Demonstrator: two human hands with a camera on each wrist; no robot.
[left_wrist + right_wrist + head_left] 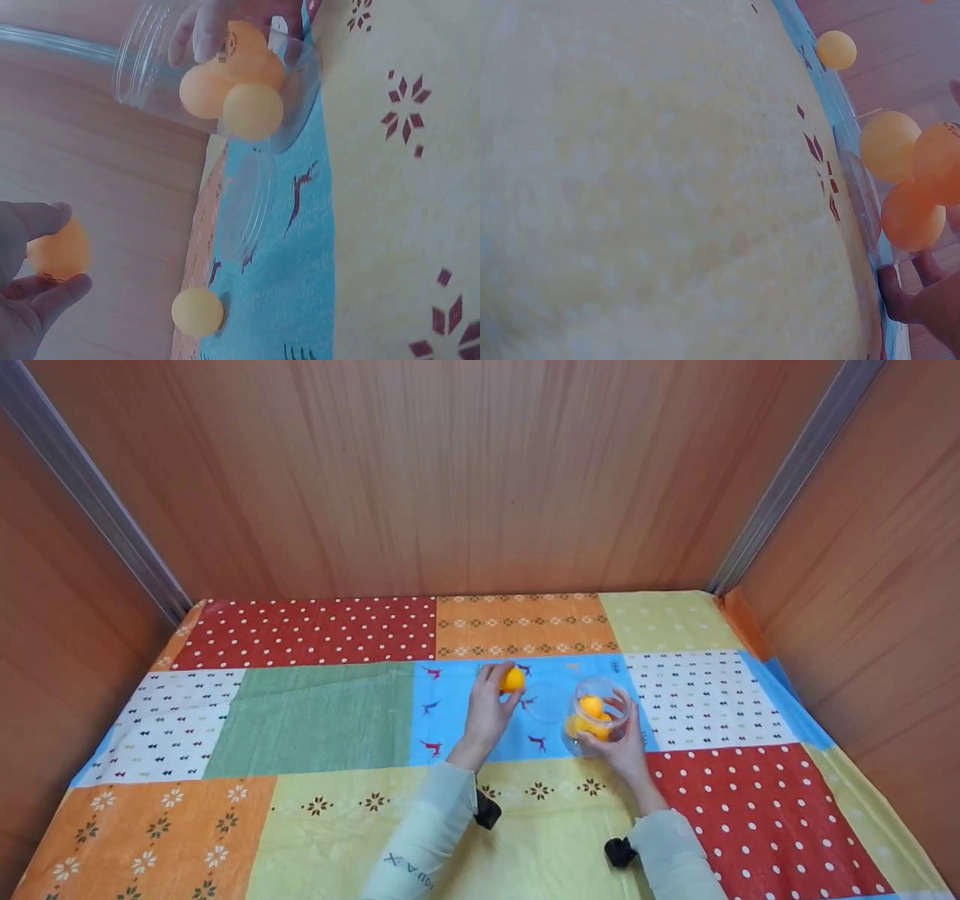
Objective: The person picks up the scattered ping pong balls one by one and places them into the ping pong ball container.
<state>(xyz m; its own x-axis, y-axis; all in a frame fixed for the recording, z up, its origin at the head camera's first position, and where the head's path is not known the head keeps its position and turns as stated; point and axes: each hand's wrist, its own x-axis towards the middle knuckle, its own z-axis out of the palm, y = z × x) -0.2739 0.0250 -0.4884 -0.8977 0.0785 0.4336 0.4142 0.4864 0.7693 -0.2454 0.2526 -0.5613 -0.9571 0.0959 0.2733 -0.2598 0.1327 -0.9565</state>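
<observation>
My left hand (486, 718) pinches an orange ping-pong ball (513, 680) between thumb and fingers, raised to the left of a clear plastic jar (139, 56). The jar stands uncapped on the patterned cloth, and several orange ping-pong balls (591, 706) lie inside it. Around the jar's right side, my right hand (628, 744) grips the wall. A clear round lid (247, 206) lies flat on the blue patch between the two hands. Beyond the lid, another ping-pong ball (198, 312) rests on the cloth in the left wrist view; the left hand hides it in the head view.
A patchwork tablecloth (322, 720) with creases covers the table. Wood-grain panels (480, 480) rise behind it and at both sides, joined by metal corner strips (795, 472). Black wrist straps (487, 810) sit at both sleeves.
</observation>
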